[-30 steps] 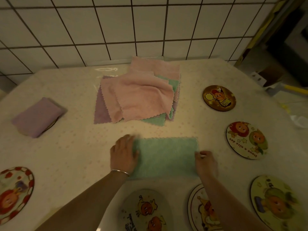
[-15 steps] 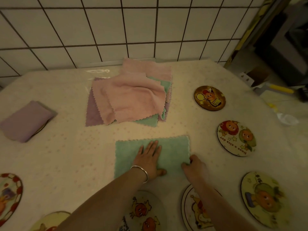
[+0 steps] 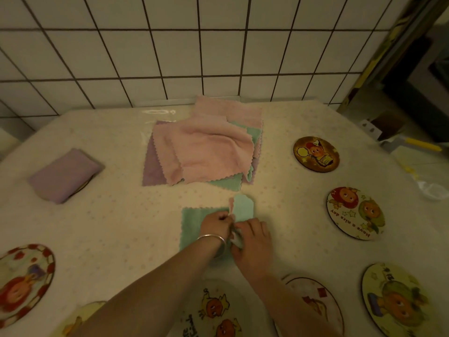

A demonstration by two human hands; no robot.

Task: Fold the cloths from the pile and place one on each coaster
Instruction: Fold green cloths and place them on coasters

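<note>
While the green cloth (image 3: 194,222) lies on the table (image 3: 116,215) just in front of the pile (image 3: 204,152), I record the fold as under way and not finished. The left hand (image 3: 215,224) is closed, fingers curled, on the cloth's middle. The right hand (image 3: 252,239) touches it and pinches the cloth's right part, which stands raised above both hands toward the pile.

Progress, as I judge it: one cloth is done. A folded purple cloth (image 3: 65,175) sits well left of the pile, on what appears to be a coaster, of which only a dark edge shows beneath. The pile holds several pink, green and purple cloths not yet folded.

Bare coasters I can see: a dark coaster (image 3: 315,154) right of the pile, a pale coaster (image 3: 354,212) nearer than that, and others along the near and left edges of the table, partly cut off by the frame. Most of the task therefore remains.

Obstructions: none lies between the green cloth and the bare coasters. A clear plastic sheet (image 3: 158,112) lies just behind the pile's left corner, clear of the work.
</note>
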